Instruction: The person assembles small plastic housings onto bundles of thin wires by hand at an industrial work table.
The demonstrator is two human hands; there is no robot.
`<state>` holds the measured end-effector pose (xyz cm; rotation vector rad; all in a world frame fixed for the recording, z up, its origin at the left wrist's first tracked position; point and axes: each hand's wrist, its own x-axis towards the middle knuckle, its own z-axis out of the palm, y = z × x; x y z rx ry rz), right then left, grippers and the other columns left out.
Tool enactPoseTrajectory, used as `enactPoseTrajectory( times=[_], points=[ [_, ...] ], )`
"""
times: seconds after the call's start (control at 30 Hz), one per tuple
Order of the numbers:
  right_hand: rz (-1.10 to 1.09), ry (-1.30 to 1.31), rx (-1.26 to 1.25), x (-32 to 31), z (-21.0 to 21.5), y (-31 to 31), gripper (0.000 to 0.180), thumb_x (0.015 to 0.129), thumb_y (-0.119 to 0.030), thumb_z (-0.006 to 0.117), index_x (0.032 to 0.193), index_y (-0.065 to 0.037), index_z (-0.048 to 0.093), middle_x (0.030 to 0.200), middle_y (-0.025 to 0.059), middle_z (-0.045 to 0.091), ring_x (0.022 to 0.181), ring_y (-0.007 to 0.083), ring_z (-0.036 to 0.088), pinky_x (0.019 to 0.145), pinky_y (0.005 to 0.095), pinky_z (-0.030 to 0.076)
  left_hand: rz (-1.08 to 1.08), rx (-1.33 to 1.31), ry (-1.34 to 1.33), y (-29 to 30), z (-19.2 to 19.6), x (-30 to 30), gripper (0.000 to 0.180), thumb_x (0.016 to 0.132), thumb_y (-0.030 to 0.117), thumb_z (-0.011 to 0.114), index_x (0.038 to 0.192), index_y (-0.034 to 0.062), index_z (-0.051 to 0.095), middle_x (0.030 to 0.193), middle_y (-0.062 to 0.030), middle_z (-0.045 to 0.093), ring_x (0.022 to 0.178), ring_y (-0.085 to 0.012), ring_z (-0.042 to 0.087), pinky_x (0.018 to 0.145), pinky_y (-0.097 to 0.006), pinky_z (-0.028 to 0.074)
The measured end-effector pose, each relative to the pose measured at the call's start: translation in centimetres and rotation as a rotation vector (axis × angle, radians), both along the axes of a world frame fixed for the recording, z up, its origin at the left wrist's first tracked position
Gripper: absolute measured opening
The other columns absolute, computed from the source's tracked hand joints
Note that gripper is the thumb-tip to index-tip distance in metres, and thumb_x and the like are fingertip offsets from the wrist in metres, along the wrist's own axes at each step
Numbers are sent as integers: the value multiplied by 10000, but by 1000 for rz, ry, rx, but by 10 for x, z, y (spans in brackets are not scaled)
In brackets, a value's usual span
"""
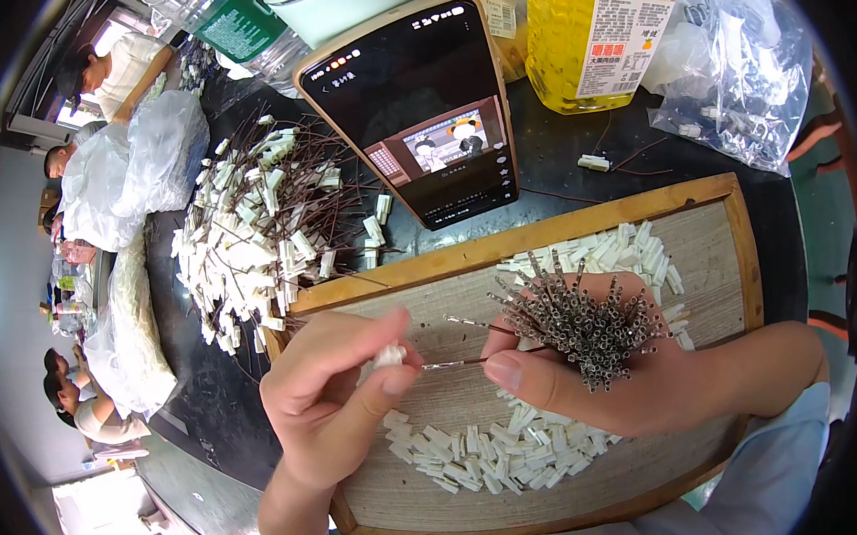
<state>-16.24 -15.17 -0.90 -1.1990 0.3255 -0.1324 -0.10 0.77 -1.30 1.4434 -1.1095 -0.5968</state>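
Between the thumb and fingers of my left hand [333,383] is a small white plastic connector housing [389,357]. My right hand [648,387] is wrapped round a thick bundle of wires [593,332], whose bare metal terminals point up and fan out. Two dark wires stick out of that hand toward the left; the metal end of the lower wire [455,362] lies close to the connector housing, and I cannot tell if they touch. Below both hands is a wood-framed tray [535,236]. Loose white connector housings [506,455] lie spread in it, with more housings [630,250] near its far edge.
Left of the tray rises a heap of white connectors with brown wires [248,231]. A lit phone [421,105] leans beyond the tray. Behind stand a yellow liquid bottle [558,44], a green-labelled bottle [234,20] and a clear bag [743,80]. People [97,416] sit farther left.
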Motion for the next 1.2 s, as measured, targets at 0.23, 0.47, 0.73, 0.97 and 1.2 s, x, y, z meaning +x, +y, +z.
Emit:
enactPoseTrajectory(
  times=[0.23, 0.47, 0.73, 0.97, 1.2],
  points=[
    [-94, -72, 122, 3, 2, 6, 101, 835, -146, 634, 861, -53, 603, 703, -23, 606, 652, 28, 542, 583, 185, 431, -34, -26, 424, -5, -1, -10, 163, 871, -6, 521, 1011, -6, 436, 993, -235, 615, 946, -282, 617, 858, -378, 479],
    [-66, 23, 56, 0, 4, 5, 109, 832, -138, 643, 871, -43, 607, 730, -13, 618, 668, 25, 544, 585, 182, 430, -131, -55, 694, -4, -1, -9, 122, 896, 58, 499, 979, 14, 421, 1037, -282, 589, 970, -325, 606, 863, -421, 481],
    [38, 75, 14, -3, 2, -2, 103, 822, -102, 652, 888, -37, 607, 758, -10, 630, 713, 25, 561, 599, 170, 432, -171, -90, 393, -1, -3, -9, 290, 810, -133, 520, 1076, -52, 436, 1102, -278, 563, 1058, -332, 567, 919, -389, 461],
    [-47, -157, 13, -2, -8, 8, 146, 839, -91, 630, 957, -17, 587, 737, -44, 562, 670, -6, 465, 544, 189, 369, -200, -8, 176, -3, 7, -15, 257, 777, -153, 553, 1024, -85, 531, 1083, -247, 587, 1034, -302, 587, 887, -353, 476],
    [-100, 24, -84, 4, -7, 5, 117, 891, -169, 567, 908, -56, 542, 673, -15, 551, 628, 49, 524, 574, 202, 418, 502, -97, -423, -4, 13, 11, 172, 799, -65, 556, 926, 31, 620, 1119, -219, 571, 1057, -273, 557, 876, -376, 442]
  ],
)
